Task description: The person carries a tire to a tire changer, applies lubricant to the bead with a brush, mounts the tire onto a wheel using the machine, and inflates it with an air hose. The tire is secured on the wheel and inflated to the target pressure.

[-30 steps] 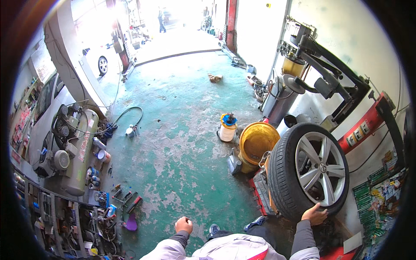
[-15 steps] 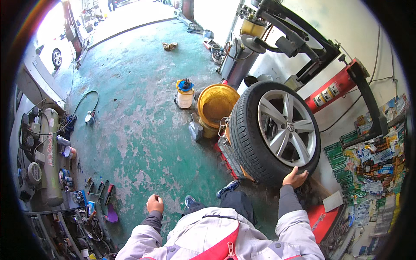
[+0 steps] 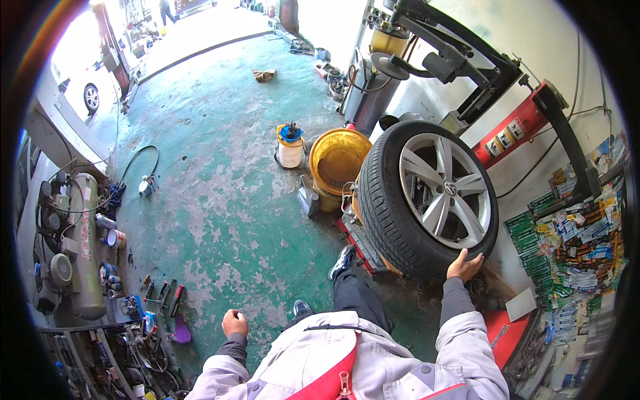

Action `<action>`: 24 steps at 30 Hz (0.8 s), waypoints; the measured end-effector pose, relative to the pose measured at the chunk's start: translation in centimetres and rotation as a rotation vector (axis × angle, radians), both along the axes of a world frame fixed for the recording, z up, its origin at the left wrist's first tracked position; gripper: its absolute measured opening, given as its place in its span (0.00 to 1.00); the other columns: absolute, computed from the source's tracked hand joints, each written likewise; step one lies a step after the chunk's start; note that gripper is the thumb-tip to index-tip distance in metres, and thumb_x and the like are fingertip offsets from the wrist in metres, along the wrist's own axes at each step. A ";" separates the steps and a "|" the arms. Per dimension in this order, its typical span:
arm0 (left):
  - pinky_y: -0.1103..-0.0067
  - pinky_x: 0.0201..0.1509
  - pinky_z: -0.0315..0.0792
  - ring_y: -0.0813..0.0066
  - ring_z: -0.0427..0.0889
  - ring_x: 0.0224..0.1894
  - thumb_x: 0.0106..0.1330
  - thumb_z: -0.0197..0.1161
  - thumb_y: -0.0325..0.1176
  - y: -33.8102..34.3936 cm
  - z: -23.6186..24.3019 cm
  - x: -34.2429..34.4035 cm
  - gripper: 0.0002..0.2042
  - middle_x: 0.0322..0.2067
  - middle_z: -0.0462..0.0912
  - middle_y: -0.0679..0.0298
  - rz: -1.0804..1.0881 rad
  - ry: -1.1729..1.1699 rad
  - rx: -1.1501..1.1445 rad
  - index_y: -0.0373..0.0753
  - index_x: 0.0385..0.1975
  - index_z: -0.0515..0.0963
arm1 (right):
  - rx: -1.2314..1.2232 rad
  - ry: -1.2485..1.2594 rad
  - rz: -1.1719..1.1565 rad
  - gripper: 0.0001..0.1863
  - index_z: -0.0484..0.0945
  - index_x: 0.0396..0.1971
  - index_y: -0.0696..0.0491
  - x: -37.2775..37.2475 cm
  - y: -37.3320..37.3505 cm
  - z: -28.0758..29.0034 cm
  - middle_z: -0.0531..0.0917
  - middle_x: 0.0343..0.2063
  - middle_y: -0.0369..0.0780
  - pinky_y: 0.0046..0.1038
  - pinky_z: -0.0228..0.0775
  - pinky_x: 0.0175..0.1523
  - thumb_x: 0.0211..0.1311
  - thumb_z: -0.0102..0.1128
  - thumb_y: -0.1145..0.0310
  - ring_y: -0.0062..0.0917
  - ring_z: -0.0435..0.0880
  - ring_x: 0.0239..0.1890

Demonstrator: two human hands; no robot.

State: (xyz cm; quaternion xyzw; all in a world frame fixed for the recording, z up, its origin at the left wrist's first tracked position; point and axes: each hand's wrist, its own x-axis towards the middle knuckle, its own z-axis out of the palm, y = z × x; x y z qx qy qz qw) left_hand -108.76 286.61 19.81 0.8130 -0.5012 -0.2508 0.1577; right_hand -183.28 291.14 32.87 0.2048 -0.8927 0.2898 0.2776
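Observation:
A car wheel (image 3: 395, 212), a black tire on a silver five-spoke rim, leans at the right over a low machine base. My right hand (image 3: 465, 266) lies against the tire's lower near edge, fingers stretched out and not wrapped round it. Down at the left, apart from everything, my left hand (image 3: 235, 323) hangs with its fingers curled in, and I see nothing in it. Just beyond the wheel stands a round yellow tub (image 3: 339, 160). My shoes show below, one of them (image 3: 343, 261) close to the machine base.
A white pail with a blue top (image 3: 290, 145) and a grey jug (image 3: 307, 201) stand by the tub. Overhead at right is a black machine arm with a red cylinder (image 3: 507, 127). An air compressor (image 3: 87, 247), hand tools (image 3: 175, 303) and a purple object (image 3: 181, 329) lie at left.
One foot has stepped forward beside the machine base. My right hand keeps its place on the tire's lower edge. The whole view has shifted slightly; the distant person has moved.

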 end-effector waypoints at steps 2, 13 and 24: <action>0.62 0.45 0.77 0.52 0.85 0.38 0.63 0.62 0.33 0.3 0.0 0.3 0.06 0.33 0.86 0.54 -0.002 -0.040 -0.002 0.39 0.31 0.82 | -0.001 0.002 0.001 0.45 0.60 0.71 0.66 0.1 0.0 0.0 0.63 0.71 0.60 0.47 0.49 0.77 0.69 0.55 0.42 0.52 0.61 0.74; 0.65 0.42 0.78 0.55 0.86 0.35 0.64 0.61 0.31 0.1 -0.9 -0.3 0.07 0.31 0.87 0.52 0.034 0.034 -0.117 0.36 0.32 0.82 | -0.040 -0.016 0.011 0.44 0.58 0.71 0.67 0.8 -0.1 0.2 0.61 0.71 0.61 0.48 0.48 0.78 0.69 0.57 0.47 0.53 0.59 0.74; 0.72 0.41 0.78 0.69 0.85 0.33 0.66 0.64 0.34 -14.0 1.4 -14.4 0.09 0.31 0.87 0.57 -0.213 0.348 -0.124 0.34 0.35 0.83 | 0.061 0.002 0.321 0.41 0.66 0.64 0.65 -1.0 -4.0 6.3 0.71 0.63 0.59 0.51 0.56 0.71 0.65 0.64 0.47 0.54 0.68 0.66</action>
